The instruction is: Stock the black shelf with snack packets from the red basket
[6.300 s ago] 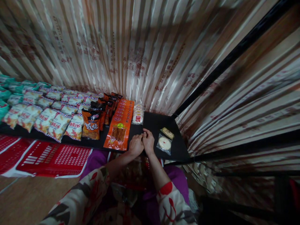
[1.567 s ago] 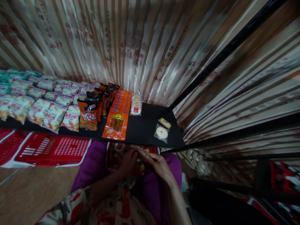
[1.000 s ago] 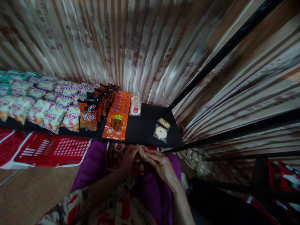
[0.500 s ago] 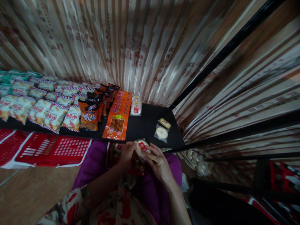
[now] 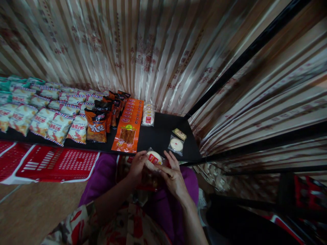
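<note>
Over my lap I hold a round white cake (image 5: 154, 158) in a clear wrapper with a red label. My left hand (image 5: 138, 166) is closed on its left edge. My right hand (image 5: 174, 177) pinches the lower right edge with thumb and index finger, its other fingers stretched up. Beneath both hands a red-edged clear bag (image 5: 149, 183) lies on my lap, its contents dim. Just beyond, on the black shelf (image 5: 159, 139), lie another wrapped round white cake (image 5: 176, 144) and a small pale yellow packet (image 5: 179, 134).
A row of wrapped white cakes (image 5: 148, 115) stands beside a flat orange snack pack (image 5: 127, 126). Farther left are orange-black bags (image 5: 96, 126) and several white snack bags (image 5: 59, 128). A red basket (image 5: 79, 161) sits below the shelf. Black poles (image 5: 230, 73) and a striped curtain (image 5: 163, 51) border it.
The wrapped cake has shifted slightly left and down and turned its label more upward. My right hand's upper fingers have lifted off it and straightened. The shelf goods have not moved.
</note>
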The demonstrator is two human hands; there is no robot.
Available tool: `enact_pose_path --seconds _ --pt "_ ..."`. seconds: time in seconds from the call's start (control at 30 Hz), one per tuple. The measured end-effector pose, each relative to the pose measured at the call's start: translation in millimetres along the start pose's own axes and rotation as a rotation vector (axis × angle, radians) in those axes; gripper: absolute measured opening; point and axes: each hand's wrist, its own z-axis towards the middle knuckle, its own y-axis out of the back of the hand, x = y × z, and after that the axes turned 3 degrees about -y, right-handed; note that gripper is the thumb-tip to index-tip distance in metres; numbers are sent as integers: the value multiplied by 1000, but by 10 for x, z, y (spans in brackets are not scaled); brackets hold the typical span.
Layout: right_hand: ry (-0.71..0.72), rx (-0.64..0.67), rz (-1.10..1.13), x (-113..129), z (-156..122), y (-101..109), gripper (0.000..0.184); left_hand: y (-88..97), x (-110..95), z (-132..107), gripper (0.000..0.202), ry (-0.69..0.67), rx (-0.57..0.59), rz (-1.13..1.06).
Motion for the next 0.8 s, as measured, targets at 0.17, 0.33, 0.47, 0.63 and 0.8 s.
enact_pose_path --seconds 0.17,0.33,0.47,0.63,0.8 --pt "-25 -35 23 -56 -5 -39 31 33 -16 23 39 44 67 -13" --pt "-58 -95 83 -107 4 -90 25 22 -98 -8 38 77 127 -76" --pt "-148 -105 195 -84 35 -104 22 1 -168 -63 31 96 157 -114" --pt "-255 -115 370 -44 72 -135 22 0 -190 -92 23 94 168 -89" --pt "-435 -94 568 -23 88 -207 23 20 -166 -96 23 89 177 -111"
